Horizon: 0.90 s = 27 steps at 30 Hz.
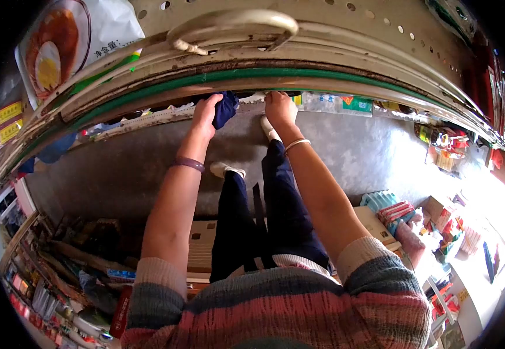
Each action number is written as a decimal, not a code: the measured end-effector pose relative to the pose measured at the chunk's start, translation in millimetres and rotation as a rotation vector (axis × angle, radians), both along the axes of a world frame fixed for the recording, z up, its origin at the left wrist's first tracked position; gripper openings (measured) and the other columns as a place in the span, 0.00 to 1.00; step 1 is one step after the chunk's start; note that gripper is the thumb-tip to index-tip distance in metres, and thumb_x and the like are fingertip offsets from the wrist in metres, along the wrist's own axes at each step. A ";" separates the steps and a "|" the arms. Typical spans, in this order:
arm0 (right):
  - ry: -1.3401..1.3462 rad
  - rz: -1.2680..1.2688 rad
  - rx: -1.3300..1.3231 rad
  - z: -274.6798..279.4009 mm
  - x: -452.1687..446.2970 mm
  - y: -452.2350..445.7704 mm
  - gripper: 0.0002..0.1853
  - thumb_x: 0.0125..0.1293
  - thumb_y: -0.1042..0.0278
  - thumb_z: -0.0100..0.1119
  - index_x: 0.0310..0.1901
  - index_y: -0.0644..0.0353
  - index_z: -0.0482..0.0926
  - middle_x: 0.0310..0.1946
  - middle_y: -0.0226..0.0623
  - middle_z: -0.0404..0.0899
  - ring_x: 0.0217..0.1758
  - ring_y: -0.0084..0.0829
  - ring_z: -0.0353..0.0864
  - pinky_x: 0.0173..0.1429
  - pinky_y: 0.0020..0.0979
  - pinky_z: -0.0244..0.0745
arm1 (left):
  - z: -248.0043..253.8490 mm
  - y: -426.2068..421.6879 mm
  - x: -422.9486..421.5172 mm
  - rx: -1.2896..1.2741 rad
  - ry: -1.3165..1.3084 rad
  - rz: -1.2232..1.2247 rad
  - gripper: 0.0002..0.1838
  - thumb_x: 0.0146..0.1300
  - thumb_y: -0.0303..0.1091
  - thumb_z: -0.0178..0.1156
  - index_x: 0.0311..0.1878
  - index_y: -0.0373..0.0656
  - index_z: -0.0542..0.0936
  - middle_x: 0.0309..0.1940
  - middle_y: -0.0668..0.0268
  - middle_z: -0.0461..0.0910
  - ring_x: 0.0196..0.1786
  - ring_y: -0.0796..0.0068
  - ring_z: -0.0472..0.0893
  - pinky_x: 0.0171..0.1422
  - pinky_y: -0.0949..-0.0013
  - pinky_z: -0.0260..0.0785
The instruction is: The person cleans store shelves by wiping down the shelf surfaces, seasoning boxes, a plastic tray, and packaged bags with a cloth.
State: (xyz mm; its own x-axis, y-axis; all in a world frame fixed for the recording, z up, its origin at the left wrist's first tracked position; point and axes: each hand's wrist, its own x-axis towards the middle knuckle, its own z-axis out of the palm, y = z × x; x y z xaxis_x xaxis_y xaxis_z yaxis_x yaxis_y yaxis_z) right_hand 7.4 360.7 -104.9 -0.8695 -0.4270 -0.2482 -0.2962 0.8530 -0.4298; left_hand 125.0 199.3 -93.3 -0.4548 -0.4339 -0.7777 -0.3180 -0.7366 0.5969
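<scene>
My left hand (pixel 205 114) is closed around a bunched dark blue cloth (pixel 225 110), just in front of the shelf's edge. To its right, my right hand (pixel 280 109) has its fingers curled in against the shelf front, below the green strip (pixel 299 73). Its fingertips are hidden, so what it grips cannot be made out. Packets with green and orange printing (pixel 357 104) show on a lower level, right of that hand. A pale shelf edge (pixel 159 116) runs along the lower level on the left.
The upper shelf (pixel 345 35) has a wire rail with a raised loop (pixel 235 23). A white food bag (pixel 72 41) with an egg picture stands at its left. Grey floor (pixel 345 151) lies below. Boxes and packages (pixel 404 218) are piled at the right; cluttered shelving (pixel 49 279) stands lower left.
</scene>
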 end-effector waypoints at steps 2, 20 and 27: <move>-0.019 0.033 0.043 14.5 -1.6 -4.1 0.13 0.59 0.59 0.48 0.30 0.57 0.80 0.34 0.44 0.79 0.37 0.47 0.78 0.41 0.44 0.73 | 4.1 0.4 -2.2 0.001 -0.019 -0.014 0.15 0.55 0.37 0.59 0.42 0.37 0.76 0.35 0.58 0.80 0.33 0.65 0.81 0.33 0.63 0.77; -0.345 0.139 -0.420 60.0 83.7 28.9 0.09 0.60 0.66 0.52 0.32 0.61 0.79 0.31 0.45 0.78 0.38 0.47 0.76 0.41 0.41 0.71 | -7.1 27.9 6.6 -0.346 -0.005 0.019 0.21 0.53 0.37 0.62 0.48 0.38 0.73 0.42 0.62 0.77 0.41 0.71 0.78 0.45 0.67 0.72; -0.541 -0.140 -0.336 92.7 83.9 120.6 0.11 0.61 0.65 0.50 0.34 0.62 0.80 0.26 0.43 0.78 0.29 0.36 0.78 0.36 0.32 0.72 | -0.4 108.1 -68.7 -0.308 -0.129 0.149 0.18 0.60 0.37 0.57 0.46 0.30 0.71 0.41 0.60 0.74 0.41 0.72 0.72 0.44 0.67 0.66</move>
State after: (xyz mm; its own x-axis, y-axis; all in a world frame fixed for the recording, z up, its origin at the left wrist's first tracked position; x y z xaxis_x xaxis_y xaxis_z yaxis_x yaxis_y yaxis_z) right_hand 91.3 481.3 -12.2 -0.7123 -0.4490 -0.5394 0.1412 0.6612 -0.7368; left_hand 56.3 307.4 -93.7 -0.2753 -0.7107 -0.6474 -0.3079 -0.5728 0.7597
